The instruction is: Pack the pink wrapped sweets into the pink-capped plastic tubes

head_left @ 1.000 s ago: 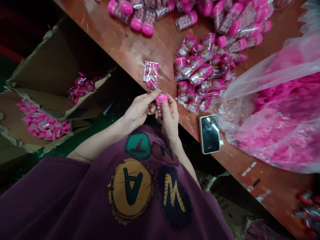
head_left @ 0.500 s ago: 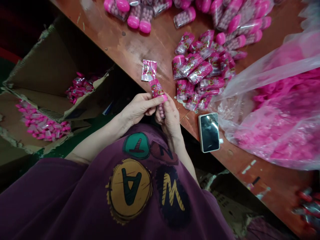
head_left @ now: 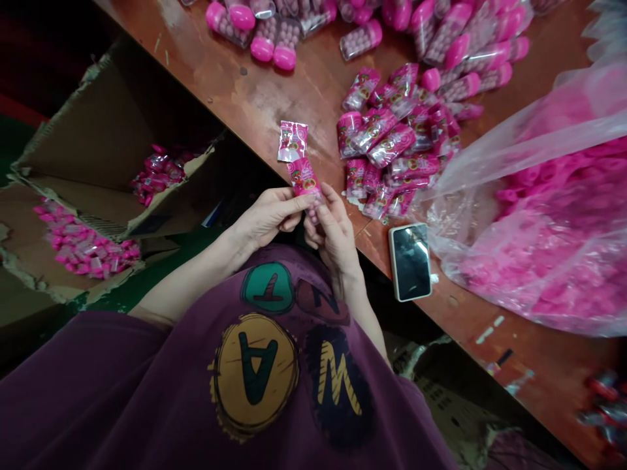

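Scuffed reddish-brown worktable [head_left: 255,111], green floor [head_left: 120,294] at left, deep shadow [head_left: 240,160] beneath the worktable, dim light

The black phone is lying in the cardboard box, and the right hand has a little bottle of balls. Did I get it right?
Not quite: the phone isn't in the box. The head view shows it lying on the table. The right hand does have the bottle.
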Action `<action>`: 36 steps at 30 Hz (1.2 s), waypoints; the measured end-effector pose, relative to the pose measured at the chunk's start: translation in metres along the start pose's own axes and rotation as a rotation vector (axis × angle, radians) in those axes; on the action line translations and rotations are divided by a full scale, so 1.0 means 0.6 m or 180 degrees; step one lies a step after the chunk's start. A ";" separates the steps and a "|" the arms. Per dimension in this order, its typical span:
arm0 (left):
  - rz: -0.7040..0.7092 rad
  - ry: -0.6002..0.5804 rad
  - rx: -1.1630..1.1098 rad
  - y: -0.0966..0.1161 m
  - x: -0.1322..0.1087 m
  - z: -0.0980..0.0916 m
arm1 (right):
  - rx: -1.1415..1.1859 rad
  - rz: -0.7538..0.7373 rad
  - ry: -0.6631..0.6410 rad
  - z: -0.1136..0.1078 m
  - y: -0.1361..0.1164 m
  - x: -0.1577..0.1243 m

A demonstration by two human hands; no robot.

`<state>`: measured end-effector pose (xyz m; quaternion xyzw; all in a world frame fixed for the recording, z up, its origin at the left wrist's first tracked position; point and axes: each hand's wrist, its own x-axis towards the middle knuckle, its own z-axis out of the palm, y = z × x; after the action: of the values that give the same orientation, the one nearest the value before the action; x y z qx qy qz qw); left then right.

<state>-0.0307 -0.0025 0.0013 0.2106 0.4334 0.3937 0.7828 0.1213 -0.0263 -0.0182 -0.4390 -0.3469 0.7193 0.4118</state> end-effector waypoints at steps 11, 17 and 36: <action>-0.0138 0.0065 -0.0146 -0.016 0.000 0.006 | -0.0429 -0.0166 0.0394 -0.003 0.026 -0.003; -0.0210 0.0013 -0.0191 -0.010 0.008 0.000 | -0.0370 -0.0096 0.0175 -0.001 0.027 -0.001; -0.0162 -0.0310 0.0200 -0.027 0.005 -0.005 | 0.0125 0.0066 -0.0058 -0.015 0.027 0.015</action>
<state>-0.0255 -0.0099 -0.0128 0.2429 0.4121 0.3492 0.8057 0.1225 -0.0237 -0.0386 -0.4279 -0.3318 0.7341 0.4097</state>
